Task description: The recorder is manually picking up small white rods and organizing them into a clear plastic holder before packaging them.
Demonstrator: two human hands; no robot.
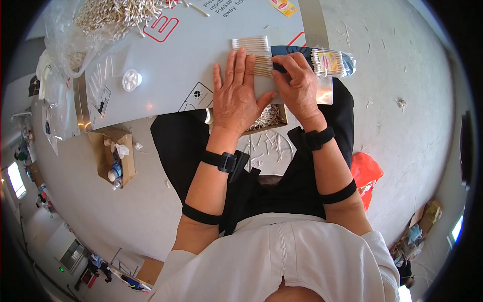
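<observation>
My left hand (pixel 235 95) lies flat on the grey tabletop, fingers stretched out, with its fingertips over the left part of a row of wooden-stick cotton swabs (pixel 262 64). At the right end of that row, my right hand (pixel 298 86) is closed, its thumb and index finger pinching at the swab ends. White-tipped swabs (pixel 249 43) lie side by side just beyond my left fingertips. Right of my right hand rests a clear pack of cotton swabs (pixel 329 63) with a yellow label. The left ends of the wooden row are hidden under my fingers.
A big heap of loose swabs (pixel 118 17) spills from a clear plastic bag (pixel 63 30) at the far left. Nearby stands a small white round tub (pixel 132 80). Below the table edge sits a box of swabs (pixel 267 117). A cardboard box (pixel 113 158) and red bag (pixel 366 173) are on the floor.
</observation>
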